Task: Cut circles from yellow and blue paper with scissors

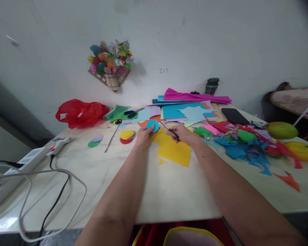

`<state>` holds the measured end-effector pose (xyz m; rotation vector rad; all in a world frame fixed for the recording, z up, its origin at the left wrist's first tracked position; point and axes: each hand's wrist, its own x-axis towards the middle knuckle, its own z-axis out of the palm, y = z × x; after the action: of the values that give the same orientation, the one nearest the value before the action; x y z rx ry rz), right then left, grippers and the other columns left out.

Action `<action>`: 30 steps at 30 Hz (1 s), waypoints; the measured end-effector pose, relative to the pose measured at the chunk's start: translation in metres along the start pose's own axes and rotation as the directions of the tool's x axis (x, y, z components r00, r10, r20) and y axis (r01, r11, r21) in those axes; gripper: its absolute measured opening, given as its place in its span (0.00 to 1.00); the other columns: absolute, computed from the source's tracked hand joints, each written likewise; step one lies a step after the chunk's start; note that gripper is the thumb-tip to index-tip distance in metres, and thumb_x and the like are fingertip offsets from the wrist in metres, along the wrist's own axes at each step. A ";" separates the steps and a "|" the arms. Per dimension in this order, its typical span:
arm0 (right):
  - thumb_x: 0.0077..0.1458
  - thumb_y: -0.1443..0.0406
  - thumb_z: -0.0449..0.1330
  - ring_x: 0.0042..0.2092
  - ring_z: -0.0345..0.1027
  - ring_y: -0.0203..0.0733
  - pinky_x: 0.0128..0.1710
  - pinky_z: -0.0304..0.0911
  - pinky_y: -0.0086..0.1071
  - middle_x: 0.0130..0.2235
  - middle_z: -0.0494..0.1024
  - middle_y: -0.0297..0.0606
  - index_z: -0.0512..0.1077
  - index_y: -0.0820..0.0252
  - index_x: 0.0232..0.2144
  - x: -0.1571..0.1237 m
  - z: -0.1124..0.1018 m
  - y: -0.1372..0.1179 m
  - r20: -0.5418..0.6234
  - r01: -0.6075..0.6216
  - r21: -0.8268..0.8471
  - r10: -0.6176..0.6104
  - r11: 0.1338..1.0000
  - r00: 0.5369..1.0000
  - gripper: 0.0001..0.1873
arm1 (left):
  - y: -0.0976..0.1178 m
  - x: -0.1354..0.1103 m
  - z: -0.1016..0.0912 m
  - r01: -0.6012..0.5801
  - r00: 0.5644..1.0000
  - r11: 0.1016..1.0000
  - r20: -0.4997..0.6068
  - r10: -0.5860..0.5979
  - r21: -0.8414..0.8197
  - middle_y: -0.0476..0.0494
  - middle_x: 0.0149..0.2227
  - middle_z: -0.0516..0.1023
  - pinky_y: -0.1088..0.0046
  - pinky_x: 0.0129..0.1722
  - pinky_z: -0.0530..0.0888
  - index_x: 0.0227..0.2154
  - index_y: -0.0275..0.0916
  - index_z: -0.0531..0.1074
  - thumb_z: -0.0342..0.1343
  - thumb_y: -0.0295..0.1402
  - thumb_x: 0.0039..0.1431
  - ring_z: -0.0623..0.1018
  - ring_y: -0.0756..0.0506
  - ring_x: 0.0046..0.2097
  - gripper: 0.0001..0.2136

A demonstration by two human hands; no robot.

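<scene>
My left hand (pixel 144 136) pinches a blue paper circle (pixel 153 125) and holds it just above the table. My right hand (pixel 181 133) is closed round a pair of small scissors (pixel 169 130), whose blades point left toward the circle's edge. Under both hands lies a yellow paper sheet (pixel 174 150). To the left of my left hand sits a stack of yellow and red paper circles (pixel 127 136).
Coloured paper sheets (pixel 189 111) and blue and red scraps (pixel 246 147) cover the right and back of the table (pixel 169 191). A red plastic bag (pixel 79 112), black scissors (pixel 133 112), a phone (pixel 234 116), a glue gun (pixel 58 143), cables (pixel 53 191) and a power strip lie around.
</scene>
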<state>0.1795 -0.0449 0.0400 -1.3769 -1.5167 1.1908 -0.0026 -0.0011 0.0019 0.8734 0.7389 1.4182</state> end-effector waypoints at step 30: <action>0.50 0.65 0.63 0.36 0.73 0.43 0.30 0.58 0.30 0.34 0.82 0.40 0.77 0.58 0.26 0.005 0.000 0.004 -0.131 0.064 -0.673 -0.204 0.737 0.970 0.04 | 0.003 -0.011 0.006 -0.023 0.994 0.898 -0.088 0.069 0.440 0.55 0.10 0.60 0.76 0.14 0.54 0.13 0.40 0.63 0.71 0.48 0.42 0.59 0.54 0.14 0.24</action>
<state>0.1799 -0.0398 0.0356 -1.7307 -1.9525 0.3834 0.0004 -0.0129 0.0071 1.1773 1.1522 1.3658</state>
